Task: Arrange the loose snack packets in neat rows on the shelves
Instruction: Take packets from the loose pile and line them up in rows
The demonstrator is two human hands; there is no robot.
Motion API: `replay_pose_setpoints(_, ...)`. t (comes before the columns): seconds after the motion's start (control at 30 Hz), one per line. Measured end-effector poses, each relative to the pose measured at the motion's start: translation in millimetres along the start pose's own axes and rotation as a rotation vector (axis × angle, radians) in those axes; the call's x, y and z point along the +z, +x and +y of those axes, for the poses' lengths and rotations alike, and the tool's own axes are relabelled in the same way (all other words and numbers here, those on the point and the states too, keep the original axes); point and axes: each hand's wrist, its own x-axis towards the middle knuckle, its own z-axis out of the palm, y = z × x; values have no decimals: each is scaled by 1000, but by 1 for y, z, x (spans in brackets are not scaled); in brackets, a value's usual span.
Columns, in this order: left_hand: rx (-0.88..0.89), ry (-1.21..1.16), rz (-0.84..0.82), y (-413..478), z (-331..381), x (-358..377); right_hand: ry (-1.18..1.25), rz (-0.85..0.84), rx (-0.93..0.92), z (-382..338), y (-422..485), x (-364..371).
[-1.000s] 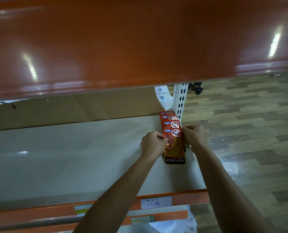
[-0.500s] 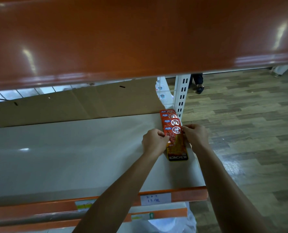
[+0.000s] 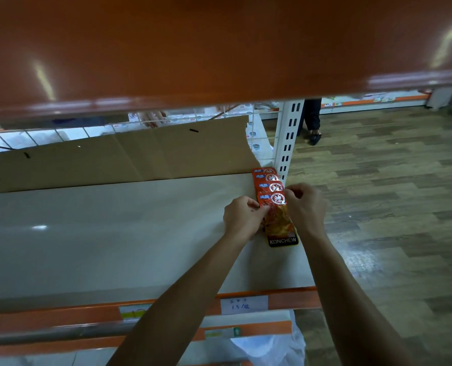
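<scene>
Four snack packets [image 3: 269,182] by my count, overlapping in one row at the right end of the shelf [image 3: 114,233]. Left hand [image 3: 242,217] and right hand [image 3: 305,204] each pinch the front packet [image 3: 280,225] by its sides.

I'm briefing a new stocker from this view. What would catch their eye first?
The red-orange snack packets, overlapped in a row running front to back at the pale shelf's right end, stand out most. The left hand and right hand pinch the front packet, marked KONCHEW. Above, a glossy orange shelf fills the top of the view.
</scene>
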Motion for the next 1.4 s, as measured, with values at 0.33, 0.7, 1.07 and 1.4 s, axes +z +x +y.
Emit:
replay_pose_setpoints(0.33, 98, 153, 118, -8, -22, -45, -102, -230, -221, -31, -52, 46)
replay_pose_setpoints(0.7, 110, 429, 317, -42, -114, -179, -105, -469, -363, -104, -154, 137)
replay_pose_setpoints(1.07, 22, 535, 514, -116, -245, -366, -109, -614, -538, -209, -320, 257)
replay_pose_setpoints(1.4, -115, 532, 672, -142, -328, -486, -130, -733, -629, -283, -409, 348)
